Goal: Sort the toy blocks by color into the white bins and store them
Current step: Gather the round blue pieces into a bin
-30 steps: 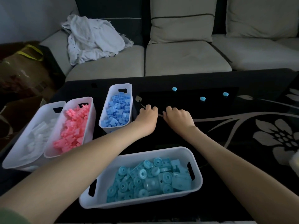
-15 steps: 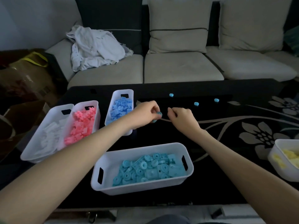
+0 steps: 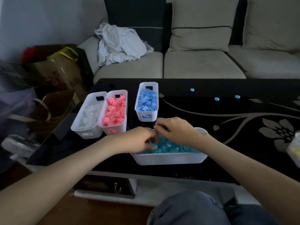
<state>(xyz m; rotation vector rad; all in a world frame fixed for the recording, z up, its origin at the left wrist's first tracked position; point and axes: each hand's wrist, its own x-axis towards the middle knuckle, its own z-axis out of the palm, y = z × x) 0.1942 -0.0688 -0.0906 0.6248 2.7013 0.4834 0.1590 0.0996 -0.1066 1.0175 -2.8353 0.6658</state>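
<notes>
Far left on the dark table (image 3: 178,169), a white bin of white blocks (image 3: 88,116) sits tight against a bin of pink blocks (image 3: 114,112), and a gap over, the bin of blue blocks (image 3: 146,101) stands on its own. Now to the action: the left hand (image 3: 138,140) is down over the left end of the near bin (image 3: 168,158), the one full of turquoise blocks (image 3: 172,147), fingers curled downward with the tips among the pieces; a small turquoise piece shows right at those fingertips, but whether it is pinched or just lying there, I cannot tell. Just beside it, the right hand (image 3: 177,129) hangs over the far rim of the same bin, fingers bent and bunched close to the left hand's fingers, almost touching; whether it holds anything is hidden from here. Both hands are right on top of the turquoise pile. Further back and to the right, three small turquoise pieces lie loose on the tabletop, well apart from either hand: one (image 3: 192,90) nearest the sofa (image 3: 203,64), a second (image 3: 216,99), a third (image 3: 237,96). At the far right edge, a bin with yellow blocks (image 3: 294,150) peeks in.
</notes>
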